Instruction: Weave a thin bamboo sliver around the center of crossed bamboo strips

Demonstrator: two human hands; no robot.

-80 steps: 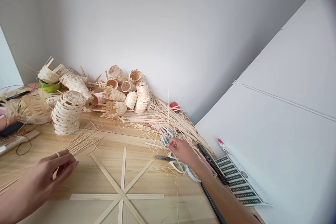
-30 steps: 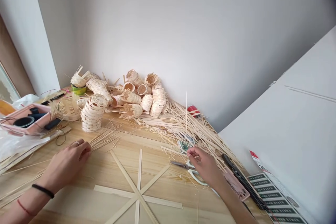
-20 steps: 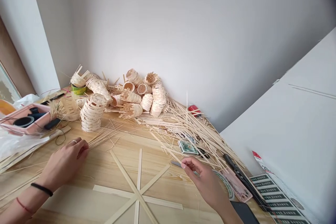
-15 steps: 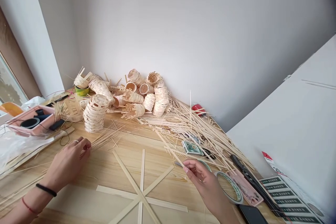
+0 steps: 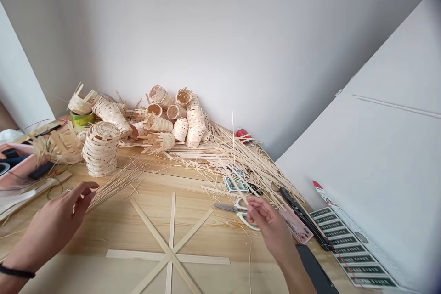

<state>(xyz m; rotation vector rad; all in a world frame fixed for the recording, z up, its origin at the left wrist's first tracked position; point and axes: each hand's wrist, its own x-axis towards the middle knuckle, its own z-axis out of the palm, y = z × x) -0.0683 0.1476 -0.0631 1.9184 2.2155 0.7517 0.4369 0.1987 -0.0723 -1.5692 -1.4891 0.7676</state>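
In the head view, your left hand (image 5: 57,213) sits left of the star of flat wooden strips (image 5: 168,253) on the pine table (image 5: 220,243), its fingers (image 5: 86,189) spread open just by a fan of thin, pale bamboo splints (image 5: 117,186); you cannot tell whether they touch. Right of the star, your right hand (image 5: 270,225) has its fingertips (image 5: 250,204) drawn close together, too blurred to show whether they pinch anything, just above steel scissors (image 5: 229,208) with white looped handles. Beyond the star, rounded, open-weave baskets (image 5: 101,149) lie heaped.
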